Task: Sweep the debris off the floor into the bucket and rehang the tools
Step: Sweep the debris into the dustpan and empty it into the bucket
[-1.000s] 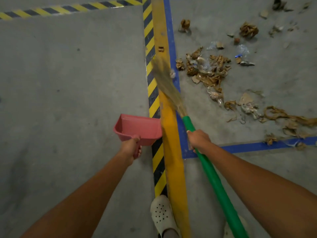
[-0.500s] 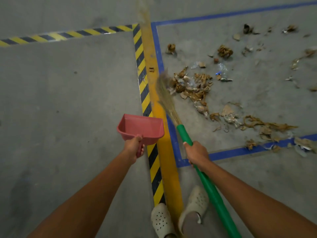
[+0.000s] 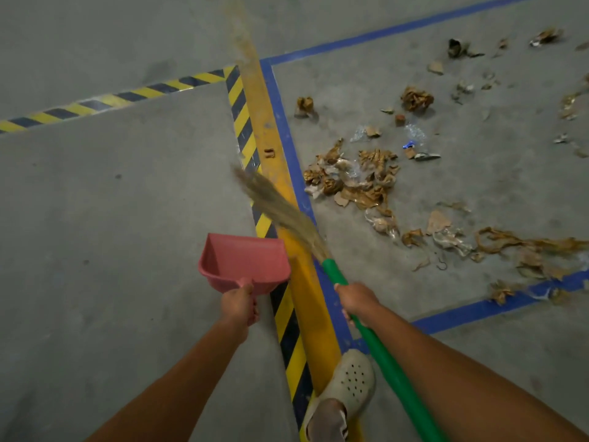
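With left fingers point(image 3: 254, 311) curled round the pink dustpan point(image 3: 245, 263) handle and right fingers point(image 3: 346, 315) gripping the green broom point(image 3: 392, 362), I judge sweeping is about to start: next, its bristles point(image 3: 277, 208) must reach the debris point(image 3: 357, 181) at frame right.

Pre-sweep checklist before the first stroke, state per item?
1. Left hand grips dustpan handle: ok.
2. Right hand grips broom handle: ok.
3. Bristles reaching debris: not ok, they hang over the yellow line, left of the pile.
4. Dustpan empty: ok.
5. Dustpan beside debris: not ok, held left of the yellow line.
6. Bucket position: cannot tell, not in view.
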Available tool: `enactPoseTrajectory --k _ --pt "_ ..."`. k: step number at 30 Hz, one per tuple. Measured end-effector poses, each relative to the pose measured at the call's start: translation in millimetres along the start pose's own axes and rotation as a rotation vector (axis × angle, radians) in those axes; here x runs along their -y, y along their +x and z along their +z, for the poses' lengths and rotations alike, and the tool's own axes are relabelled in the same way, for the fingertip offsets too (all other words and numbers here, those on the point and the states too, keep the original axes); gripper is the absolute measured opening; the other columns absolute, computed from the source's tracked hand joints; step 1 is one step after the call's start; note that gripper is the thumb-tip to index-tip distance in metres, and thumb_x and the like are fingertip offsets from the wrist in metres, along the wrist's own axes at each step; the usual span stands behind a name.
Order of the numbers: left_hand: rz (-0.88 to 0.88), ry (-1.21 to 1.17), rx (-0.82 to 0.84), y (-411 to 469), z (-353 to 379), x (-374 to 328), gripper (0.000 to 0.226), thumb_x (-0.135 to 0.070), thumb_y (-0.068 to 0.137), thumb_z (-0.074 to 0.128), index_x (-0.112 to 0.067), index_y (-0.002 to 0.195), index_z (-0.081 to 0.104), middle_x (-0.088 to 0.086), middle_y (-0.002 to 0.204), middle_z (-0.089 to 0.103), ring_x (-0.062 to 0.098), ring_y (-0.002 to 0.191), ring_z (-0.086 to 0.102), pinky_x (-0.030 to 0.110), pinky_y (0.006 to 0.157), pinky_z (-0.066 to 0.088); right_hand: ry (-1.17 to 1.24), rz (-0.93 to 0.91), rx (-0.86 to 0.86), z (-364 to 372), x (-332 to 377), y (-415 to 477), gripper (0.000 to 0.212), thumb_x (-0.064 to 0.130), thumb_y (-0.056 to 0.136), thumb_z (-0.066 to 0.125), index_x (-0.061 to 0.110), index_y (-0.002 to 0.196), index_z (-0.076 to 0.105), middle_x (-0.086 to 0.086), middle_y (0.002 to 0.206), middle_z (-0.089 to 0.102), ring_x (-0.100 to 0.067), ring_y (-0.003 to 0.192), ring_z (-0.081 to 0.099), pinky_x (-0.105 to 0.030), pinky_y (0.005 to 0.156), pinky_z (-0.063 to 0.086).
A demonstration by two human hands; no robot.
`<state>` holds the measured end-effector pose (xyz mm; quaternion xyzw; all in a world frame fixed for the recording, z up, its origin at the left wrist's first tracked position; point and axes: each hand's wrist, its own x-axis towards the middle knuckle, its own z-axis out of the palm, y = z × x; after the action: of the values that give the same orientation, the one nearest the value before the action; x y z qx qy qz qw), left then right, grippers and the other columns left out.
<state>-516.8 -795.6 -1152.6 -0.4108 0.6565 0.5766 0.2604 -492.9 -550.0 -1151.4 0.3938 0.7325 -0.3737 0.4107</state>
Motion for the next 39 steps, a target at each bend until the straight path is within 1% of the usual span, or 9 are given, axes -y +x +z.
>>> enactPoseTrajectory --k 4,10,15,21,24,26,31,34,39 --pt "-0.002 0.071 0.074 12 35 -19 0.03 -0.028 0.102 0.047 -0.015 0.076 0.045 0.006 0.058 0.037 0.013 0.041 0.032 0.017 0.038 0.024 0.23 0.092 -0.154 -49 -13 20 0.051 0.042 0.102 0.045 0.002 0.075 0.06 -0.012 0.054 0.059 -0.025 0.043 0.054 -0.028 0.048 0.044" --pt "0.003 0.137 0.16 6 93 -66 0.034 -0.03 0.103 0.048 -0.012 0.074 0.047 0.005 0.054 0.04 0.011 0.034 0.035 0.015 0.038 0.026 0.739 0.225 -0.27 -115 -29 19 0.043 0.039 0.101 0.048 0.001 0.082 0.056 -0.015 0.057 0.054 -0.025 0.047 0.052 -0.037 0.055 0.047" --pt "0.032 0.177 0.191 -8 130 -116 0.03 -0.031 0.102 0.05 -0.011 0.08 0.047 0.009 0.062 0.042 0.014 0.038 0.037 0.015 0.037 0.028 0.847 0.204 -0.295 -142 -27 -17 0.044 0.04 0.101 0.047 0.003 0.08 0.057 -0.014 0.056 0.054 -0.024 0.045 0.051 -0.033 0.048 0.044" --pt "0.069 0.22 0.219 -12 150 -154 0.028 -0.018 0.099 0.05 -0.01 0.072 0.047 0.01 0.062 0.041 0.015 0.044 0.034 0.018 0.039 0.026 0.636 0.129 -0.372 -121 3 -39 0.043 0.048 0.101 0.044 0.008 0.093 0.058 -0.012 0.07 0.067 -0.026 0.052 0.063 -0.036 0.052 0.056" --pt "0.079 0.246 0.202 -2 151 -165 0.027 -0.016 0.098 0.05 -0.009 0.072 0.047 0.009 0.06 0.043 0.016 0.044 0.035 0.018 0.036 0.027 0.49 0.094 -0.366 -101 25 -37 0.046 0.057 0.096 0.041 0.015 0.101 0.056 -0.011 0.085 0.068 -0.028 0.07 0.068 -0.042 0.068 0.06" --pt "0.074 0.255 0.195 12 146 -170 0.028 -0.019 0.099 0.05 -0.009 0.073 0.047 0.009 0.062 0.043 0.017 0.044 0.036 0.019 0.037 0.028 0.4 0.081 -0.36 -93 45 -38 0.048 0.06 0.094 0.041 0.016 0.107 0.056 -0.009 0.095 0.066 -0.031 0.081 0.068 -0.045 0.075 0.058" --pt "0.062 0.284 0.22 45 120 -191 0.031 -0.021 0.1 0.049 -0.009 0.072 0.045 0.011 0.062 0.042 0.017 0.044 0.037 0.019 0.037 0.028 0.181 0.026 -0.373 -79 107 -31 0.046 0.054 0.099 0.04 0.015 0.119 0.051 -0.011 0.109 0.063 -0.033 0.096 0.062 -0.037 0.075 0.046" --pt "0.074 0.302 0.2 68 91 -207 0.034 -0.02 0.099 0.05 -0.009 0.067 0.047 0.008 0.053 0.044 0.016 0.039 0.036 0.018 0.037 0.027 0.102 -0.009 -0.35 -63 150 -22 0.046 0.054 0.099 0.039 0.015 0.121 0.05 -0.012 0.115 0.064 -0.034 0.102 0.062 -0.038 0.076 0.046" --pt "0.055 0.261 0.157 110 43 -232 0.031 -0.023 0.1 0.052 -0.01 0.073 0.05 0.009 0.06 0.041 0.014 0.037 0.035 0.016 0.038 0.027 0.023 -0.012 -0.29 -35 219 6 0.052 0.053 0.098 0.042 0.015 0.131 0.053 -0.015 0.129 0.061 -0.036 0.116 0.06 -0.041 0.092 0.048"
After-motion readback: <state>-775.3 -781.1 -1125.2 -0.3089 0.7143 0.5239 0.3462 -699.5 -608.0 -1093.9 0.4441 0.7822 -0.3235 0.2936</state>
